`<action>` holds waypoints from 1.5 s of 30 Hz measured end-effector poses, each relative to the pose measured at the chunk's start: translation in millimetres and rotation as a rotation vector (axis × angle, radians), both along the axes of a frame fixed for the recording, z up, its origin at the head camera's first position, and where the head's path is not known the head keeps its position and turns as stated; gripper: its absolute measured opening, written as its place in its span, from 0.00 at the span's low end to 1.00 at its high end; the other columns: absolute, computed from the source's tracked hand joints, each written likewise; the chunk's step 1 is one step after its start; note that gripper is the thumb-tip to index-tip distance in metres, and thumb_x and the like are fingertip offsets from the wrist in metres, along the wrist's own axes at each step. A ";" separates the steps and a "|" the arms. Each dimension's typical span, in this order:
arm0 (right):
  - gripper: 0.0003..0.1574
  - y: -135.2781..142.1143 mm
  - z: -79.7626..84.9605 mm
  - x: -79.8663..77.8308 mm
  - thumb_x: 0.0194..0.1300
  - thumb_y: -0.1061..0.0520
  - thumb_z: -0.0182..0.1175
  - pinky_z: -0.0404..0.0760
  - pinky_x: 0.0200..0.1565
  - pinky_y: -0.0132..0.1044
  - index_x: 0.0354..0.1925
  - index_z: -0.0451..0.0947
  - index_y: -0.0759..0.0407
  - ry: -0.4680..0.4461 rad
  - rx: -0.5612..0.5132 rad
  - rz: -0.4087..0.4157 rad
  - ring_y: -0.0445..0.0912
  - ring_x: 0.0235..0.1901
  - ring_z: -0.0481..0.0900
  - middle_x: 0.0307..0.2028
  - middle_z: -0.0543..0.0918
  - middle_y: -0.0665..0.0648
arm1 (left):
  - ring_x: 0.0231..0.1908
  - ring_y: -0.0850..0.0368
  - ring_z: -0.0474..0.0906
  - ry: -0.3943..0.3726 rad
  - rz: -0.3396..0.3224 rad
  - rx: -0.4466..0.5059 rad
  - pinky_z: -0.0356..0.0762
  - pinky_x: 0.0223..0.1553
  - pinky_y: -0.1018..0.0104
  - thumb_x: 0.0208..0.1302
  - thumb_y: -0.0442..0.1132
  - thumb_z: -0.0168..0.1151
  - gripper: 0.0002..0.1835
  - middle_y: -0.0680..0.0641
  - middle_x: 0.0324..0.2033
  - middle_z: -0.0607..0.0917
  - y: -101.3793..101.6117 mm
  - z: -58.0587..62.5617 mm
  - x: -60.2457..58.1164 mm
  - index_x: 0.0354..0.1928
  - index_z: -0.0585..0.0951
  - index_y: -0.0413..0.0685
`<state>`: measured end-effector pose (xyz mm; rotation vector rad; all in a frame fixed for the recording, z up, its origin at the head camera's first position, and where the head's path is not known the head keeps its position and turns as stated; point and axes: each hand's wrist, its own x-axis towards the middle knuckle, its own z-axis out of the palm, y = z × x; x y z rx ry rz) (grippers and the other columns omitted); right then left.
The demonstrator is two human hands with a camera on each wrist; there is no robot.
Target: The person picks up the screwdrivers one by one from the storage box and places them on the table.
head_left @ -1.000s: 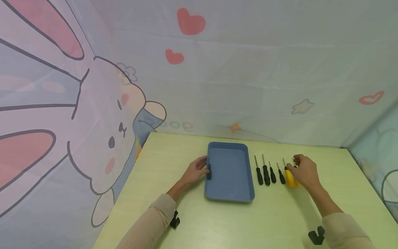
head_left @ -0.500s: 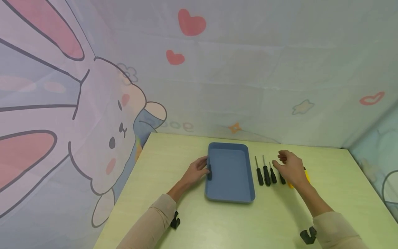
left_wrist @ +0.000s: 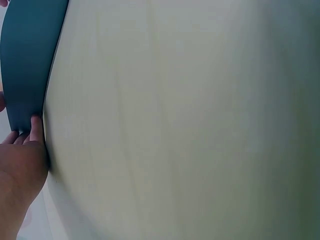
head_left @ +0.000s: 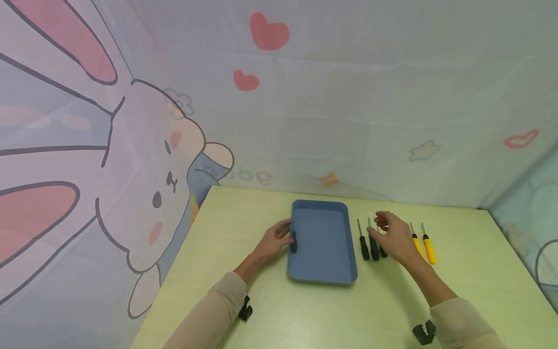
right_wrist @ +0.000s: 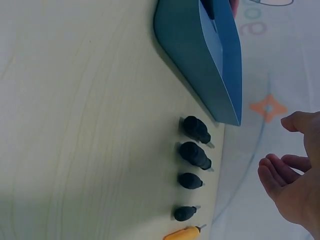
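My left hand (head_left: 273, 240) grips the left wall of the blue-grey tray (head_left: 324, 247), thumb over the rim and fingers along the outside. Inside the tray, against that wall by the thumb, lies a black-handled screwdriver (head_left: 294, 242). My right hand (head_left: 394, 237) hovers over a row of screwdrivers, thumb and fingers apart, holding nothing. Black-handled screwdrivers (head_left: 364, 248) lie nearest the tray; yellow-handled screwdrivers (head_left: 429, 249) are farther right. The hand hides part of the row in the head view. In the right wrist view, another black screwdriver (right_wrist: 185, 213) lies beside a yellow screwdriver (right_wrist: 183, 233).
The pale yellow-green table (head_left: 305, 315) meets a printed cloth backdrop (head_left: 348, 121) at its far edge. Black clip-like pieces (head_left: 246, 309) show by both sleeves. A dark cable (head_left: 538, 264) loops at the far right.
My right hand has moved left from the yellow screwdrivers to over the black ones, uncovering the yellow ones at the right. My left hand and the tray have stayed in place.
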<state>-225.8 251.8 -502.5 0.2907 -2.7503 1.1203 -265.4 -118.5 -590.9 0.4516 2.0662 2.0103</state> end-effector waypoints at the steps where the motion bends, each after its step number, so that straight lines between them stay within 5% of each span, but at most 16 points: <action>1: 0.35 -2.0 -1.1 0.2 0.74 0.56 0.65 0.81 0.62 0.61 0.69 0.69 0.77 -0.002 -0.006 0.004 0.67 0.57 0.80 0.57 0.81 0.75 | 0.79 0.38 0.59 -0.003 0.001 0.003 0.66 0.75 0.48 0.72 0.22 0.56 0.36 0.31 0.78 0.64 -0.1 -0.2 0.3 0.79 0.60 0.29; 45: 0.36 -79.5 -21.3 -8.3 0.71 0.57 0.70 0.82 0.62 0.57 0.67 0.72 0.75 -0.066 -0.151 0.107 0.65 0.58 0.82 0.59 0.82 0.73 | 0.79 0.38 0.59 -0.008 -0.006 0.018 0.66 0.75 0.48 0.71 0.22 0.57 0.36 0.31 0.78 0.64 0.0 0.9 -0.3 0.79 0.60 0.29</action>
